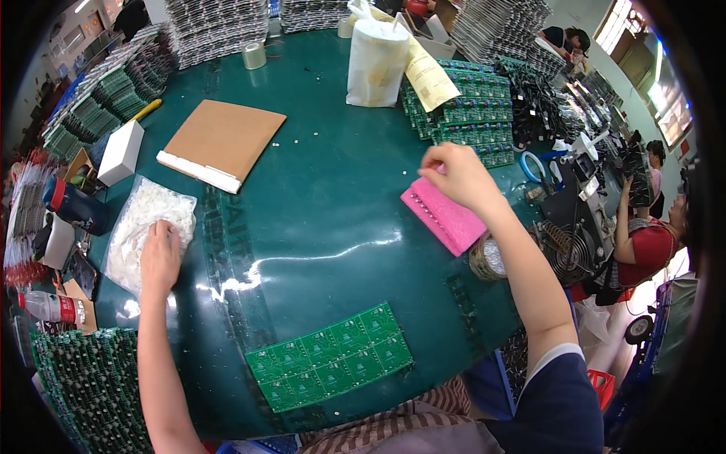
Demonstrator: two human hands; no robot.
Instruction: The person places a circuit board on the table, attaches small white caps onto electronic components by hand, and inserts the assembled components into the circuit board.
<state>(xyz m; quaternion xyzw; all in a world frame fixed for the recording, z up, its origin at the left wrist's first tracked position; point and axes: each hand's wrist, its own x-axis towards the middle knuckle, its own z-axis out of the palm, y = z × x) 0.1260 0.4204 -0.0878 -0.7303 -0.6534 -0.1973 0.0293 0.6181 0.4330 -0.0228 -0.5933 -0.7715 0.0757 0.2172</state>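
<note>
My left hand (160, 257) rests on a clear plastic bag (125, 265) full of small white parts, its fingers partly stretched over them. On the right, my right hand (457, 174) is closed in a pinch above the far end of a pink foam block (446, 216); anything between the fingertips is too small to make out. A row of small pins or parts runs along the block's left side. Near my body lies a green circuit board panel (329, 356), flat and apart from both hands.
On the green table lie a brown cardboard piece (223, 140), a white box (121, 153) and a tape roll (254, 55). Populated boards (473, 106) are stacked at the far right, others (87, 386) at the near left. A round tin (488, 259) touches my right forearm's side.
</note>
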